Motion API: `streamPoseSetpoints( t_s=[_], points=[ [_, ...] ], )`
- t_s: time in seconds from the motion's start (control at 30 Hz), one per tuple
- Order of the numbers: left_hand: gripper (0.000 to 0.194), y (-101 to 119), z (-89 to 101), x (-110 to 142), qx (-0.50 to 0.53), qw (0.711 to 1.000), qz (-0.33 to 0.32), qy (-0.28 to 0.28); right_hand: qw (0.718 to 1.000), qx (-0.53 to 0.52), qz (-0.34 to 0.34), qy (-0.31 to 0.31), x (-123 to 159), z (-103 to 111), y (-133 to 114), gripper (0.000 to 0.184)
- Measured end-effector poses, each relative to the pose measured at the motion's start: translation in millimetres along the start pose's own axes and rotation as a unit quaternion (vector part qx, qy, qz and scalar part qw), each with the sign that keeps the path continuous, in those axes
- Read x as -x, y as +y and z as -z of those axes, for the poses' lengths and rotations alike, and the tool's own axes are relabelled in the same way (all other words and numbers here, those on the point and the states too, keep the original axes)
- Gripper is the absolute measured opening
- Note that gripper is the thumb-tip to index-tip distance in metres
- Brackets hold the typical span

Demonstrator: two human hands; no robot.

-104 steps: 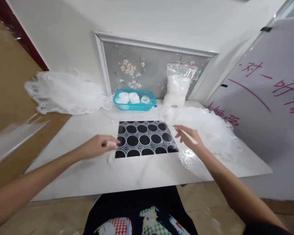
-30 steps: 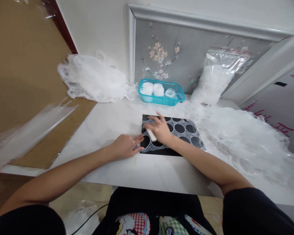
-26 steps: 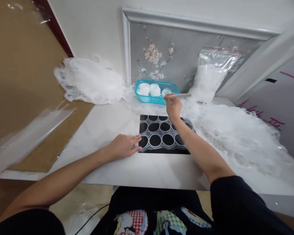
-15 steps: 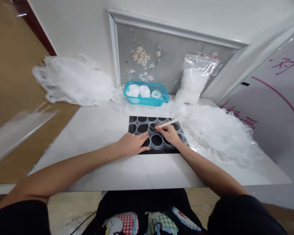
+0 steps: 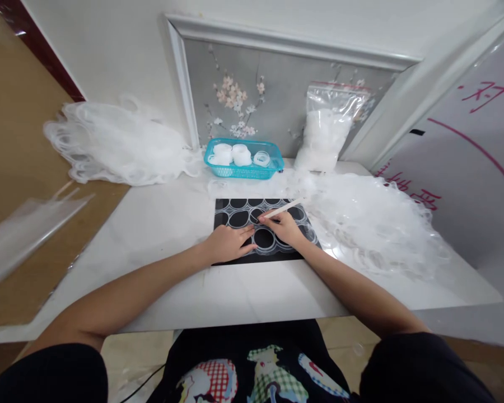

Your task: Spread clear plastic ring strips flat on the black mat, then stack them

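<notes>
A black rectangular sheet [image 5: 273, 257] lies on the table in front of me, covered with rows of whitish, translucent ring outlines. My left hand [image 5: 229, 243] rests flat on its left part, fingers stretched and thumb apart. In my right hand [image 5: 283, 225], fingers pinch a slim white pen-like stick [image 5: 286, 207], slanting up to the right. Its thin dark tip points down at a ring near the middle of the sheet. Whether the tip touches the surface I cannot tell.
Behind the sheet stands a blue plastic basket [image 5: 243, 169] holding rolled white rings. Heaps of translucent rings lie at left [image 5: 117, 145] and right [image 5: 378, 224]. A zip bag [image 5: 325, 134] of white material leans on the framed picture [image 5: 243, 67]. Right stands a whiteboard [image 5: 466, 168].
The view has shifted slightly, so most things sit a little further left. My left fingers have slid slightly right over the sheet. The right hand keeps its pinch on the stick.
</notes>
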State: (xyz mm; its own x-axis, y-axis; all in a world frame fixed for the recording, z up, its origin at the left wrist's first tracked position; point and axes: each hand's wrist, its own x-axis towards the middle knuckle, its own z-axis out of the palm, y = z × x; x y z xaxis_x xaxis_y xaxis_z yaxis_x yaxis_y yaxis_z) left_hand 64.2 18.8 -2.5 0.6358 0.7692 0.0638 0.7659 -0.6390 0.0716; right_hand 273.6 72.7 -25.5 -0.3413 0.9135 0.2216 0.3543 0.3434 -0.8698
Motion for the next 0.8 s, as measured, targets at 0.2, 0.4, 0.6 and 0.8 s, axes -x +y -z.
streamPoseSetpoints(
  t_s=[0.2,0.4,0.6,0.8],
  points=[
    [0.049,0.9,-0.8,-0.5,-0.017,1.000,-0.002,-0.008,1.000,0.026,0.010,-0.002,-1.8,3.1,-0.3,0.025],
    [0.052,2.0,-0.5,-0.5,0.001,1.000,-0.005,-0.002,0.947,0.283,0.147,0.020,19.5,-9.6,-8.0,0.020],
    [0.049,0.0,4.1,0.5,-0.005,1.000,-0.015,-0.007,0.902,0.412,0.093,0.092,-27.5,26.4,-20.4,0.029],
    [0.044,1.0,19.2,-15.8,-0.036,0.999,-0.007,-0.009,0.969,0.163,0.003,0.184,-22.9,71.9,-0.6,0.024]
  ],
)
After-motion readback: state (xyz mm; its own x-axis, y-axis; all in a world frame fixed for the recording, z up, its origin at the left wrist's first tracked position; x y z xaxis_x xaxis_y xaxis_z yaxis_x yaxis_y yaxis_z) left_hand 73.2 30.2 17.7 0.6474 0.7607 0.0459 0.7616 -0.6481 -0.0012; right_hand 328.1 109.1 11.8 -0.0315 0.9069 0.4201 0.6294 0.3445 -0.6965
